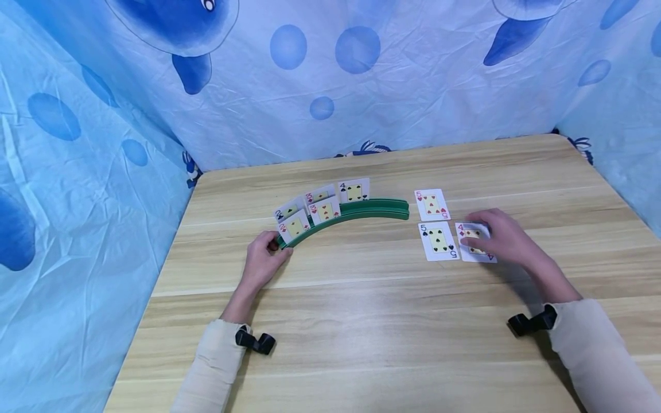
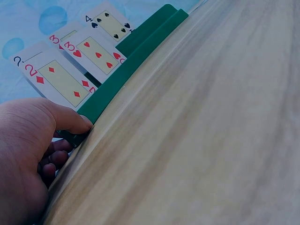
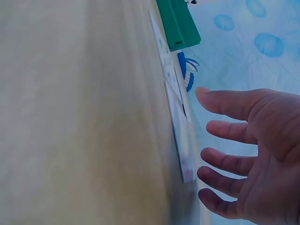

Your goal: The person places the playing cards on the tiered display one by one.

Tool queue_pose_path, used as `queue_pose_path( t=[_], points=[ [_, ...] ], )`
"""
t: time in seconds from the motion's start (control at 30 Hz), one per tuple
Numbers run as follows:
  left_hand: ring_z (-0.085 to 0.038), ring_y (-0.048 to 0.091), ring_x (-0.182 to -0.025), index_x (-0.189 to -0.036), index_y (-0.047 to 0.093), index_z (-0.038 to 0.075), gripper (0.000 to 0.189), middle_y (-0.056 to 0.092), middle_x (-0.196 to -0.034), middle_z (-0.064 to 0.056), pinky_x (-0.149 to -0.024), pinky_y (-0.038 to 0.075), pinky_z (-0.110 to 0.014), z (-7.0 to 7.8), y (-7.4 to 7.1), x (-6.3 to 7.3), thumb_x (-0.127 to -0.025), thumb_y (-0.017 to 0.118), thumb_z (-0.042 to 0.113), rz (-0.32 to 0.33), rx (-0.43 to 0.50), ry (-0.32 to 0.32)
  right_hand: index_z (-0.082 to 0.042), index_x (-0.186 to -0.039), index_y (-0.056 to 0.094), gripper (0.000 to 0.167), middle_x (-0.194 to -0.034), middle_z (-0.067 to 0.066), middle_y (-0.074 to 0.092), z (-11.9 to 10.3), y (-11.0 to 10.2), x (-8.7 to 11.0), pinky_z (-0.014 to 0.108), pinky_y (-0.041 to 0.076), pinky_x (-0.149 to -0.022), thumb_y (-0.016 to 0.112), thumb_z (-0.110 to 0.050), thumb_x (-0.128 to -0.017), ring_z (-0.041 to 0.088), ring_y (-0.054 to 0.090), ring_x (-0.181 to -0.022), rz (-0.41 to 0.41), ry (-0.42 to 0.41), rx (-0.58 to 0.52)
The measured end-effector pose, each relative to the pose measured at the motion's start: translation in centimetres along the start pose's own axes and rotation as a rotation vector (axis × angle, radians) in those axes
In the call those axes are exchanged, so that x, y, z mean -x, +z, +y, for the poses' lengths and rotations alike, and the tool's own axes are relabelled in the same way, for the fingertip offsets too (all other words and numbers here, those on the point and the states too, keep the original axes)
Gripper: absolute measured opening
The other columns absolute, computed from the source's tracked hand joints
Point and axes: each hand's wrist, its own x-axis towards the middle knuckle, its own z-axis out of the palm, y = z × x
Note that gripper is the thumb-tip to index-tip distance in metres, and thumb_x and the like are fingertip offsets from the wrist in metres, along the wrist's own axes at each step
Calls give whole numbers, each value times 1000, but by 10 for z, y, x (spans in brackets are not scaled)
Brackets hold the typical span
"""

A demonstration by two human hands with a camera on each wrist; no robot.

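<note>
My left hand (image 1: 262, 261) grips the left end of a green curved card holder (image 1: 369, 210), its thumb in front and its other fingers behind. In the holder's front row stand a two of diamonds (image 2: 58, 80) and a three of hearts (image 2: 97, 55). Behind them are a black two (image 1: 289, 210), a red three (image 1: 321, 193) and a four of spades (image 1: 354, 190). Over a red four (image 1: 470, 232) lying on the table hovers my right hand (image 1: 498, 238), partly covering it. In the right wrist view that hand's fingers are spread, apart from the cards.
A five of hearts (image 1: 432, 205) and a five of spades (image 1: 439, 241) lie face up beside the red four, right of the holder. The wooden table (image 1: 351, 321) is backed by blue patterned curtains (image 1: 248, 115) at the rear and sides.
</note>
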Motion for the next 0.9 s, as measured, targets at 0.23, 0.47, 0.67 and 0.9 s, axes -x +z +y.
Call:
queue_pose_path(
  t=[0.23,0.47,0.67,0.9],
  points=[
    [-27,55,-91,-120,66,-5,39,64,-108,-19,-76,42,-25,0,0,1,-84,75,8,2,1,7,8,-130,57,63,-141,37,42,11,3,9,71,31,-103,79,-29,-84,56,34,-132,23,18,62],
    [-26,55,-92,-120,65,-5,40,64,-111,-19,-76,42,-23,0,0,1,-84,75,8,5,5,0,4,-128,59,68,-144,39,37,15,5,18,75,31,-99,82,-39,-80,61,31,-132,33,26,101],
    [-27,55,-93,-121,65,-5,40,64,-111,-19,-77,42,-24,-1,0,1,-84,75,8,-1,6,-8,1,-126,60,73,-146,36,37,12,9,22,76,31,-93,81,-50,-78,60,31,-131,31,32,145],
    [-28,54,-93,-122,65,-5,40,63,-109,-19,-78,41,-25,0,0,1,-85,74,8,-5,3,-12,0,-126,59,75,-144,34,39,11,12,24,77,33,-88,82,-51,-77,59,33,-129,51,22,178]
  ],
)
